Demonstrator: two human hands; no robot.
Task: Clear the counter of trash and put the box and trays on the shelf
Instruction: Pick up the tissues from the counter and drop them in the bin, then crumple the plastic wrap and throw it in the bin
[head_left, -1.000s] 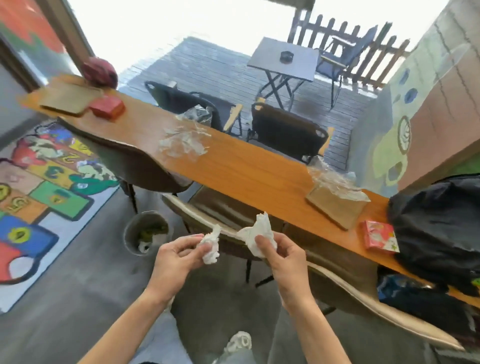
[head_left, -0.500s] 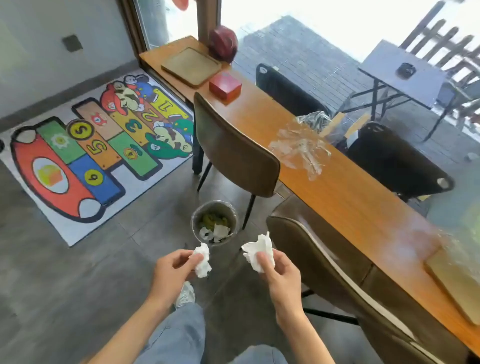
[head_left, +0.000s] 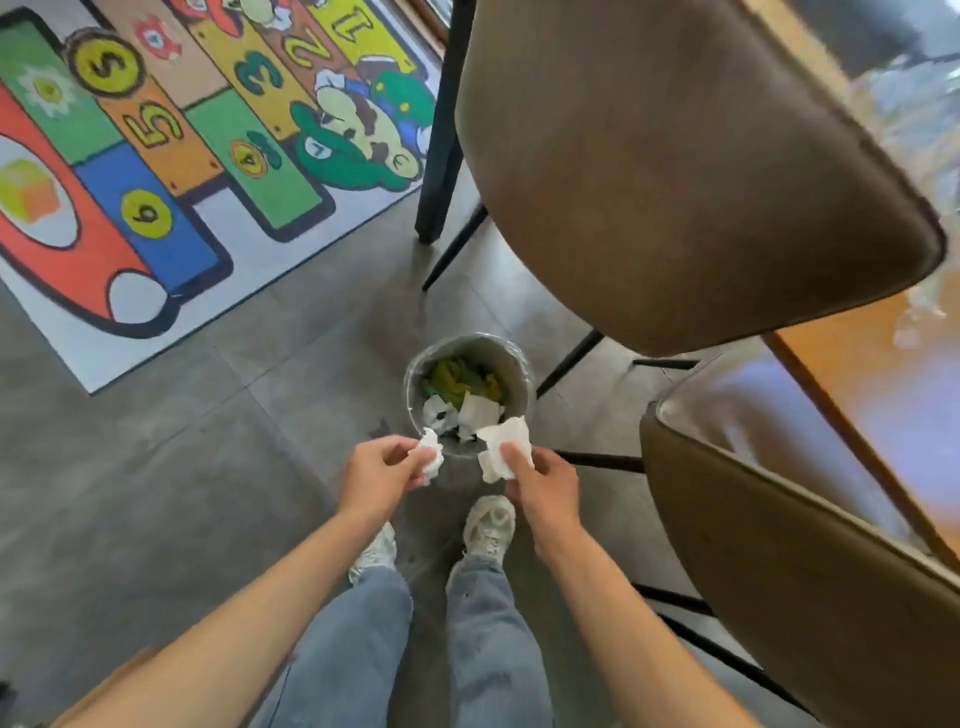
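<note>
Where grey floor spreads, rug, bin, chairs

tissues: white
bin: grey, green and white scraps inside
mat: red, blue, green, orange panels, yellow numbers
chairs: brown
jeans: blue
floor: grey

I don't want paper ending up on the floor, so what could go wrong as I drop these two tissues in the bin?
The bin has a small mouth, and both tissues sit near its close rim, so either could fall outside. The left hand pinches a small wad; the right hand's larger tissue is loose and may drift. The bin already holds trash.
</note>
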